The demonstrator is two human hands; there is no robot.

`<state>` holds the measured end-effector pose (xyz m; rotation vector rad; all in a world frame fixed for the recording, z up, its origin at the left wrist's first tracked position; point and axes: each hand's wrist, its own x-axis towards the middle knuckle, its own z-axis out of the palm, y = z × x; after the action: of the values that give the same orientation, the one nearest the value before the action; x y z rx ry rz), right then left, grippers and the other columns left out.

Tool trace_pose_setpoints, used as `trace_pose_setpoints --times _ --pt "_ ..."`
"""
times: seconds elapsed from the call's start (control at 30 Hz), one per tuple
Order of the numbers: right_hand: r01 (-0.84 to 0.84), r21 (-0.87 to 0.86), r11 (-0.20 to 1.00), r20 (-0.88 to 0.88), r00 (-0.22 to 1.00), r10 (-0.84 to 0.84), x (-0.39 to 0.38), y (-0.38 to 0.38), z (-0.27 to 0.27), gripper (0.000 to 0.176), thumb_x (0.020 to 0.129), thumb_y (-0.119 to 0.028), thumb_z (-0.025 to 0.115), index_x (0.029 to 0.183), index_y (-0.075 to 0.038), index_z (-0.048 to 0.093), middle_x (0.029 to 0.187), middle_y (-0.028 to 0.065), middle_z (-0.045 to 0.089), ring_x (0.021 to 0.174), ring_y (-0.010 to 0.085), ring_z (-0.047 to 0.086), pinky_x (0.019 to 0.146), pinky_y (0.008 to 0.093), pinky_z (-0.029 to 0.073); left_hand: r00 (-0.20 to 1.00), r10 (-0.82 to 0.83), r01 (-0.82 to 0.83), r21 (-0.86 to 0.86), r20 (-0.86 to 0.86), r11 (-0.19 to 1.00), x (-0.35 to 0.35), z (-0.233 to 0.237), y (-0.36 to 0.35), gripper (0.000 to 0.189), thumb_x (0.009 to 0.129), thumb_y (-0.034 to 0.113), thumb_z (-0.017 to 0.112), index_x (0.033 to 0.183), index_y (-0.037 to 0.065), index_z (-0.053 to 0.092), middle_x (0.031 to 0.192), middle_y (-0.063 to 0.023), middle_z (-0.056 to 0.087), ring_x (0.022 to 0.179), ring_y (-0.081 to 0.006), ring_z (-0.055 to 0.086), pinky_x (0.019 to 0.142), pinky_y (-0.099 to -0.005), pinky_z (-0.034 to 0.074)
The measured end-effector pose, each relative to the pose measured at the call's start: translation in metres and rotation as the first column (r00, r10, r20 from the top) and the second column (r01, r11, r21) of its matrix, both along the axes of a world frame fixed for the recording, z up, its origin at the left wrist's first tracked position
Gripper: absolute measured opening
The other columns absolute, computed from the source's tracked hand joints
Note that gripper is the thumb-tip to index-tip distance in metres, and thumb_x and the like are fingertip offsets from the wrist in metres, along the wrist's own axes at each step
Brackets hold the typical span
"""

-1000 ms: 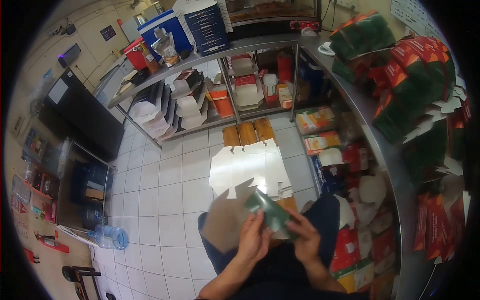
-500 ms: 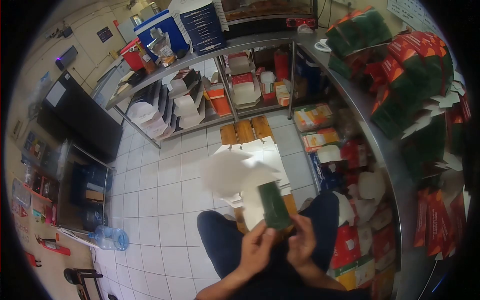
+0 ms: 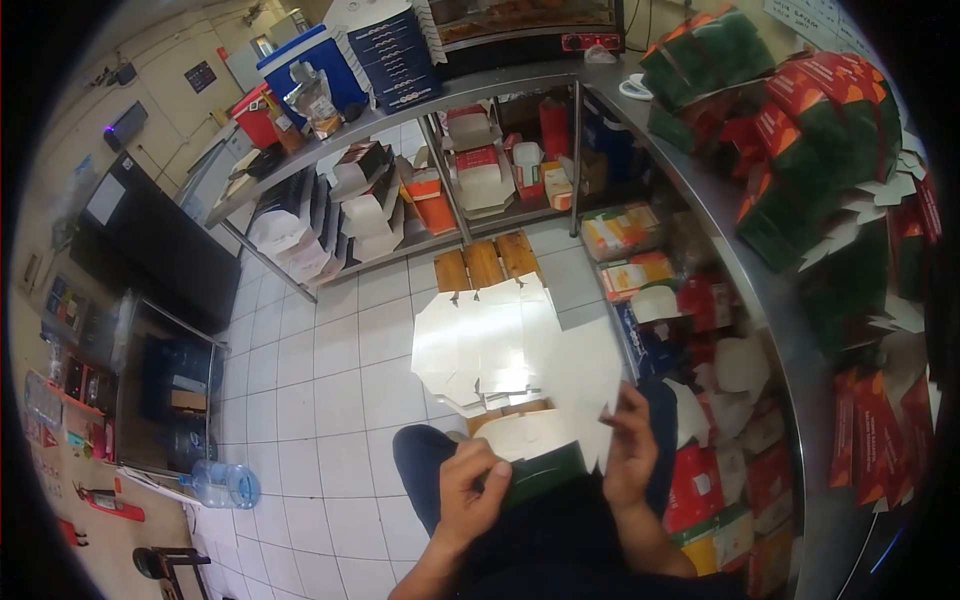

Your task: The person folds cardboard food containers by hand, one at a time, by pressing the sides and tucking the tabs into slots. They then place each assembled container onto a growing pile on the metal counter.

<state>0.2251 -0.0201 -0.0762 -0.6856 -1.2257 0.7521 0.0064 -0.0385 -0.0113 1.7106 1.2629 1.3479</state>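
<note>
Over my lap is a partly folded food carton [image 3: 548,472], white inside with a dark green outer panel. My left hand [image 3: 472,488] is closed on the left end of the green panel, thumb on top. At the raised right side, my right hand [image 3: 630,445] pinches a white flap between thumb and fingers. Just beyond the carton, several flat white carton blanks [image 3: 480,340] lie on a low slatted wooden bench [image 3: 485,262], between my knees and the shelving. The carton's underside is hidden.
A steel counter [image 3: 745,260] curves along the right, piled with red and green cartons [image 3: 825,150]. Shelves below hold more folded boxes [image 3: 700,490]. Ahead, a steel table carries a dark box stack [image 3: 395,60]. A water jug [image 3: 225,484] lies on the tiles at left.
The carton has swung from upright and left to lower and right, its green panel now lying across my lap. My hands have moved apart, and the flat blanks are less covered.
</note>
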Motion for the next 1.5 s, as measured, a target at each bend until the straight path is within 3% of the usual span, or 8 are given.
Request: trace_pose_setpoints --times 0.23,0.5,0.6,0.67,0.87,1.1,1.33,1.5 --pt "-0.137 -0.006 0.990 -0.114 0.984 0.136 -0.013 0.002 0.001 0.040 0.098 -0.030 0.073 0.123 0.000 0.068 0.161 0.0246 0.032 0.148 0.0426 0.037 0.121 0.0501 0.034 1.000 -0.021 0.021 -0.014 0.017 1.000 0.003 -0.015 0.005 0.018 0.089 0.008 0.069 0.074 0.000 0.062 0.068 -0.0095 0.054 0.064 -0.0240 0.050 0.060 -0.0350 0.037" --pt "-0.254 -0.324 0.911 -0.039 0.966 0.255 -0.007 0.003 -0.008 0.042 0.091 -0.011 0.080 0.128 0.003 0.067 0.159 0.0208 0.033 0.139 0.0339 0.050 0.116 0.0424 0.041 0.997 0.002 -0.004 -0.022 -0.080 1.000 0.003 -0.014 0.006 0.018 0.088 0.010 0.072 0.075 0.002 0.064 0.066 -0.0092 0.051 0.060 -0.0240 0.047 0.055 -0.0342 0.035" --pt "0.045 -0.416 0.908 -0.249 0.955 -0.161 -0.019 0.001 0.009 0.038 0.084 -0.008 0.085 0.120 -0.002 0.074 0.151 0.0188 0.044 0.127 0.0302 0.060 0.109 0.0386 0.047 0.990 0.111 -0.118 -0.079 -0.093 0.990 0.008 -0.015 0.008 0.019 0.088 0.010 0.073 0.073 0.002 0.063 0.065 -0.0084 0.052 0.059 -0.0238 0.047 0.056 -0.0354 0.035" --pt "0.145 -0.405 0.903 0.354 0.935 0.009 -0.014 0.001 0.028 0.033 0.078 -0.008 0.088 0.110 -0.008 0.079 0.139 0.0170 0.055 0.116 0.0281 0.065 0.103 0.0382 0.050 0.996 0.034 -0.024 0.119 -0.081 0.993 0.010 -0.014 0.010 0.018 0.087 0.009 0.074 0.073 0.003 0.064 0.064 -0.0084 0.050 0.059 -0.0229 0.046 0.055 -0.0351 0.033" --pt "-0.176 -0.438 0.882 0.344 0.874 0.345 0.005 0.002 0.034 0.055 0.071 -0.021 0.094 0.122 -0.014 0.074 0.137 0.0146 0.053 0.131 0.0315 0.055 0.110 0.0412 0.044 1.000 0.005 -0.004 -0.196 0.007 0.981 0.013 -0.011 0.027 0.012 0.084 0.009 0.075 0.078 0.004 0.067 0.070 -0.0036 0.054 0.065 -0.0218 0.049 0.064 -0.0336 0.036" --pt "0.518 -0.376 0.768 0.562 0.786 -0.256 0.065 0.013 -0.036 0.077 0.073 -0.016 0.092 0.137 -0.005 0.051 0.134 0.0173 0.048 0.122 0.0336 0.056 0.096 0.0432 0.055 0.959 0.245 -0.223 0.154 -0.144 0.963 0.020 -0.132 0.132 0.060 0.084 0.026 0.082 0.132 0.001 0.055 0.124 -0.0191 0.056 0.117 -0.0383 0.053 0.101 -0.0478 0.042" --pt "0.856 -0.192 0.480 0.785 0.427 -0.448 0.202 -0.009 -0.151 0.094 0.087 -0.010 0.079 0.159 -0.007 0.020 0.152 0.0257 0.034 0.140 0.0385 0.043 0.110 0.0462 0.045 0.494 -0.247 0.232 -0.147 -0.834 0.962 -0.044 -0.268 0.184 0.097 0.066 0.044 0.092 0.150 0.017 0.050 0.161 -0.0107 0.041 0.149 -0.0340 0.039 0.117 -0.0601 0.032" --pt "0.609 -0.612 0.505 0.412 0.790 -0.453 0.183 -0.047 -0.144 0.096 0.089 -0.010 0.075 0.161 -0.008 0.013 0.152 0.0291 0.035 0.134 0.0391 0.052 0.110 0.0484 0.045 0.592 -0.576 0.430 -0.383 -0.564 0.817 -0.075 -0.276 0.213 0.052 0.081 0.029 0.082 0.129 0.015 0.068 0.137 -0.0092 0.062 0.127 -0.0301 0.058 0.104 -0.0484 0.045"
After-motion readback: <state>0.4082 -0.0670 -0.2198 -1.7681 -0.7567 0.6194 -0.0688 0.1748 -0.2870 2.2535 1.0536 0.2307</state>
